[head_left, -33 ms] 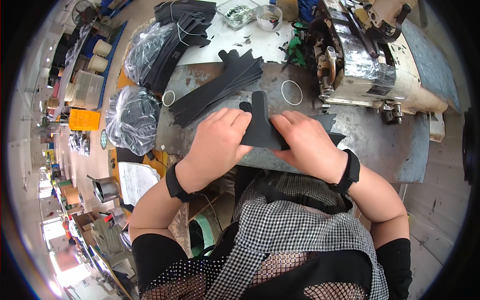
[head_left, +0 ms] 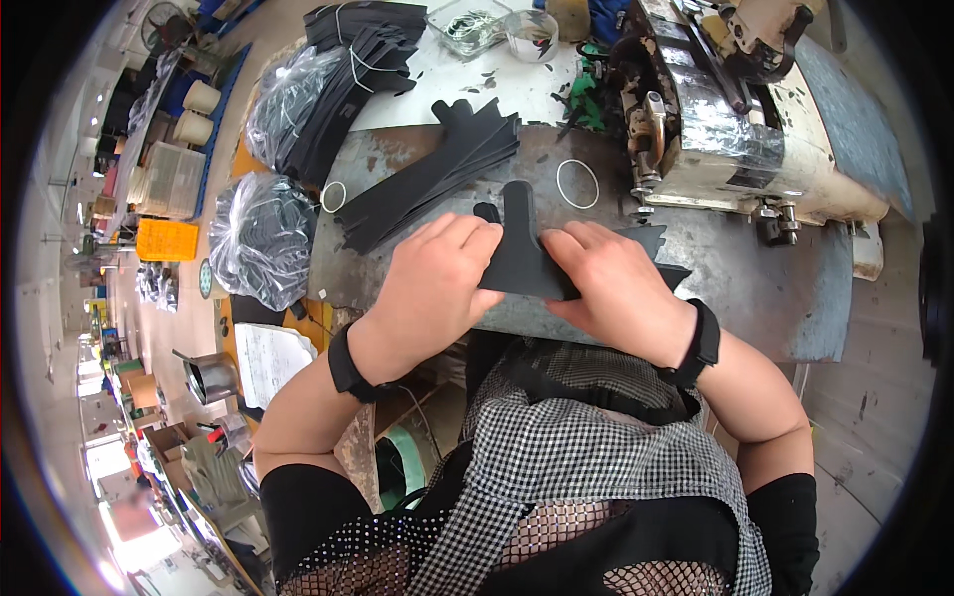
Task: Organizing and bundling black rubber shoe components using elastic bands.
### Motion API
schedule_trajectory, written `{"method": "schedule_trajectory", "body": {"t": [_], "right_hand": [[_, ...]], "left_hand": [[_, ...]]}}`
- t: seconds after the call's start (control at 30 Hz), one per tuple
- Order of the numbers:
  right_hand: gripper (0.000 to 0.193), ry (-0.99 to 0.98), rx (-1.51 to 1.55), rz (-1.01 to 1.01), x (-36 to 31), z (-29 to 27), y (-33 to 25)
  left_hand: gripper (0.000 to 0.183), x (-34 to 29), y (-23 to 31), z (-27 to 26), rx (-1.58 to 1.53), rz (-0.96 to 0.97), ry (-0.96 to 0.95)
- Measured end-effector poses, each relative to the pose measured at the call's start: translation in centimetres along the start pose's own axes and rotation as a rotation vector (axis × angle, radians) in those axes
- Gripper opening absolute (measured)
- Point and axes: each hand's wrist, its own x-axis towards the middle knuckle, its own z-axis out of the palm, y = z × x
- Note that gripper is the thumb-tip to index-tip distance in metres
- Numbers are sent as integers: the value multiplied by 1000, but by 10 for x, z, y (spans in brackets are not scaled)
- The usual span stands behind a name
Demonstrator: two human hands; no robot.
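Both hands hold black flat cut pieces (head_left: 525, 253) just above the near edge of a metal tabletop (head_left: 745, 288). My left hand (head_left: 437, 273) is closed on their left end, thumb below and fingers on top. My right hand (head_left: 614, 283) grips them farther right, fingers bent over the upper side. A rounded tab stands up between the hands, and pointed ends stick out past my right hand. How many pieces are stacked is hidden. Beyond my left hand lies a fanned pile of similar black strips (head_left: 427, 179).
A white elastic ring (head_left: 558, 183) lies beyond the hands, another (head_left: 345, 197) left of the pile. A worn machine (head_left: 735, 149) stands at far right. Tied black bundles (head_left: 348, 89) and a plastic-wrapped bundle (head_left: 260, 238) sit at left. Farther back is a clear tray (head_left: 472, 30).
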Motion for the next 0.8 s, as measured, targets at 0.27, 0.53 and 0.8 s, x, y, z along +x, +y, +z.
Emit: {"method": "schedule_trajectory", "body": {"t": [0.27,0.53,0.8], "right_hand": [[47,29,-187,10,-45,-48,8],[63,45,-155,137,-94,-65,44],[51,275,477,277,-143,-88,44]], "left_hand": [[53,43,29,1,-296,73,-345],[30,103,58,36,-1067,-258,-626],[27,126,73,53,-1141,-323,-506]]}}
